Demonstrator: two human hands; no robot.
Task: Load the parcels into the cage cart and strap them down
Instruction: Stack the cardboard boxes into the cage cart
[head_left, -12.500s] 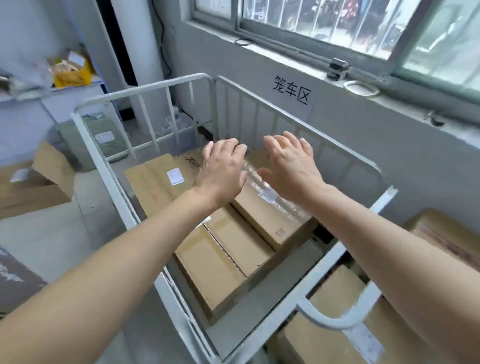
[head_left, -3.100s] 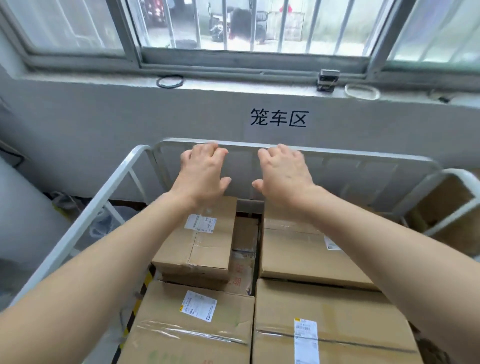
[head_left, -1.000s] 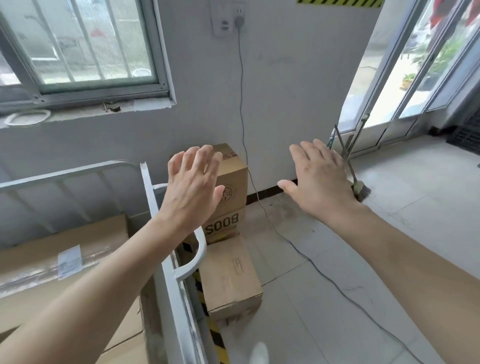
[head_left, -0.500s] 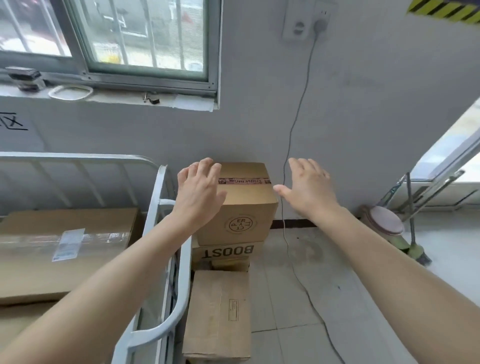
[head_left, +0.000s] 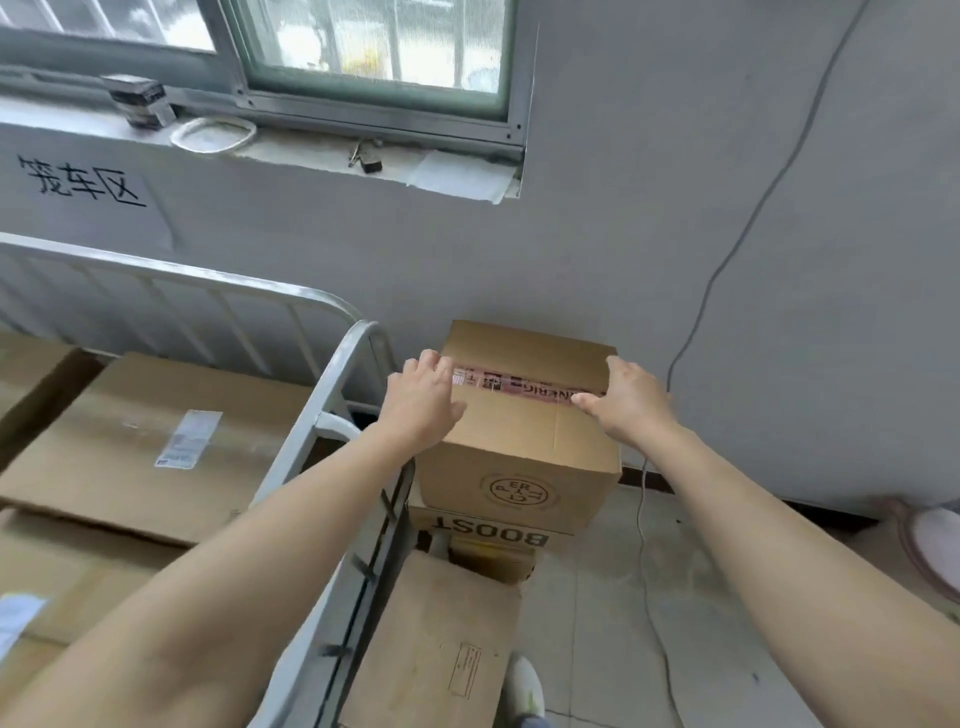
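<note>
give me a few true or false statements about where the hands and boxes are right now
1. Both hands are on the top box of the stack outside the cage cart. True.
2. The left hand grips the cart rail. False: it rests on the box's left edge.
3. The box below reads BOOST upside down. True.
4. The cart holds no parcels. False: flat cartons lie inside.
5. The right hand holds a strap. False: it is on the box's right edge.

Grey wall (head_left: 649, 208); daylit window (head_left: 374, 47) (barred); tiled floor (head_left: 623, 649).

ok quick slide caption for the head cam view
Both hands, left and right, reach onto the top box stacked beside the cage cart.
</note>
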